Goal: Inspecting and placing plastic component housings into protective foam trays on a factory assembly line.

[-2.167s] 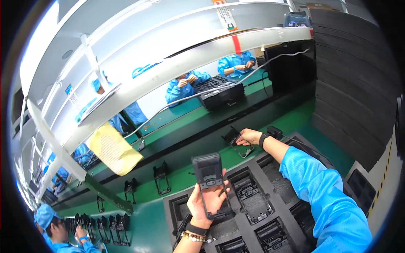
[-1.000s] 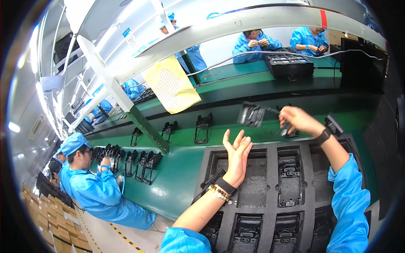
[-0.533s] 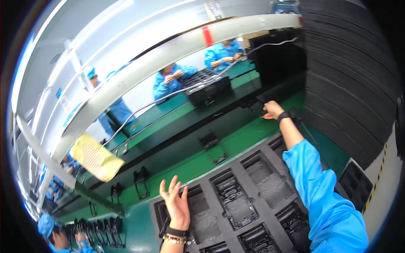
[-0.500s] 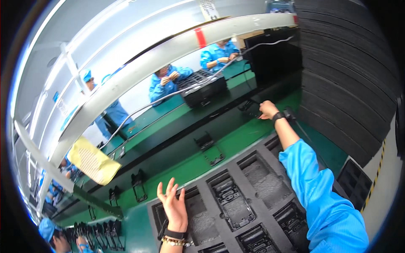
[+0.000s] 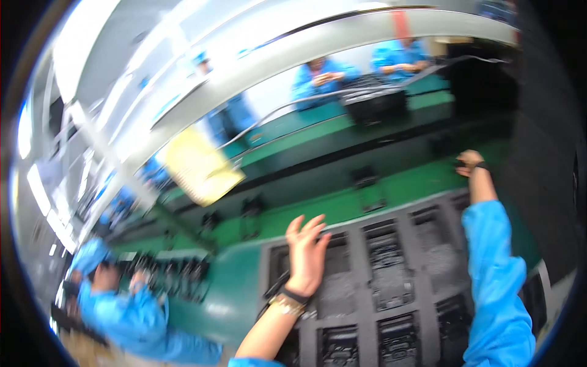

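Observation:
My left hand (image 5: 307,254) is raised above the near-left part of a dark grey foam tray (image 5: 362,278), palm up, fingers spread and nothing in them. My right hand (image 5: 469,161) reaches past the tray's far right corner, over the green strip. Its fingers are curled closed; a small dark patch shows at the fingertips, but blur hides what it is. Black frame-like parts (image 5: 390,263) lie in several tray pockets, while other pockets show bare foam. On the green strip (image 5: 416,177) beyond the tray stands another black frame part (image 5: 367,188).
More black parts (image 5: 251,217) stand along the strip to the left. A co-worker in blue (image 5: 122,312) sits at the left by a row of black parts (image 5: 180,275). Yellow paper (image 5: 202,168) hangs from the rail. A dark stack (image 5: 547,183) rises at the right.
My view has swung left, so the scene sits further right and the co-worker shows more fully. My right hand's fingers look more curled. The left hand stays open over the tray.

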A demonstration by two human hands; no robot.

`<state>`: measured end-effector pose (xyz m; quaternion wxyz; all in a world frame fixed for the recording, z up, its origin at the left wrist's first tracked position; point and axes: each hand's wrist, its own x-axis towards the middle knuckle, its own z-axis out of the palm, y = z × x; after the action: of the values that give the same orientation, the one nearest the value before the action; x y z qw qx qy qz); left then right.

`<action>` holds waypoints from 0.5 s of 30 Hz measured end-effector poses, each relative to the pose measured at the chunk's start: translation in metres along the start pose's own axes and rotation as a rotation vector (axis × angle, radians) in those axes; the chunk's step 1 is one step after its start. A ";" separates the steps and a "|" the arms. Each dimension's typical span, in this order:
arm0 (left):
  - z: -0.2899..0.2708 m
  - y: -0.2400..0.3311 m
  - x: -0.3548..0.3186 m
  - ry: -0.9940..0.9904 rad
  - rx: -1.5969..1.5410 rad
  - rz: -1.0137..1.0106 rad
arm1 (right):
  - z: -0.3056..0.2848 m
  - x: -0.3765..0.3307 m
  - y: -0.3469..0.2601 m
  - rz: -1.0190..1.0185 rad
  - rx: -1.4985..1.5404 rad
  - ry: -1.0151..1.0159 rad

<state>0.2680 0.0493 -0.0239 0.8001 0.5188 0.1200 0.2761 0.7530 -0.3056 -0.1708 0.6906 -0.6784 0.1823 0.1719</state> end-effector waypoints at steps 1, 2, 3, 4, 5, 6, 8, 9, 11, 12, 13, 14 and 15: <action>0.006 -0.011 0.007 -0.061 -0.059 -0.034 | -0.050 0.018 0.000 -0.139 -0.252 0.003; 0.012 -0.018 0.011 -0.077 -0.086 -0.053 | -0.085 0.037 0.001 -0.114 -0.183 0.098; 0.015 -0.017 0.011 -0.077 -0.102 -0.056 | -0.102 0.055 0.000 -0.100 -0.110 0.168; 0.015 -0.013 0.007 -0.090 -0.121 -0.058 | -0.116 0.069 -0.009 -0.102 -0.036 0.232; 0.003 0.004 -0.005 -0.091 -0.149 -0.016 | -0.118 0.082 -0.036 -0.082 -0.007 0.202; -0.013 -0.008 0.005 -0.097 -0.196 -0.056 | -0.129 0.099 -0.037 -0.012 -0.008 0.239; -0.007 0.001 -0.001 -0.110 -0.154 -0.024 | -0.126 0.103 -0.041 0.053 0.178 0.241; -0.003 -0.001 0.000 -0.093 -0.123 -0.023 | -0.111 0.106 -0.028 0.075 0.177 0.214; -0.002 -0.009 0.007 -0.036 -0.061 -0.034 | -0.064 0.113 0.007 0.131 0.260 0.214; 0.002 -0.010 0.008 -0.053 -0.071 -0.050 | -0.080 0.106 0.005 0.119 0.264 0.232; 0.003 -0.009 0.007 -0.070 -0.091 -0.050 | -0.096 0.100 -0.002 0.054 0.280 0.236; 0.003 -0.007 0.005 -0.090 -0.108 -0.057 | -0.115 0.092 -0.013 -0.018 0.293 0.243; -0.011 0.010 -0.008 -0.104 -0.149 -0.033 | -0.123 0.081 -0.051 -0.062 0.264 0.216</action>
<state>0.2536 0.0560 -0.0205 0.8460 0.4695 0.0659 0.2439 0.8463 -0.4305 -0.1674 0.7549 -0.6019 0.2553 0.0511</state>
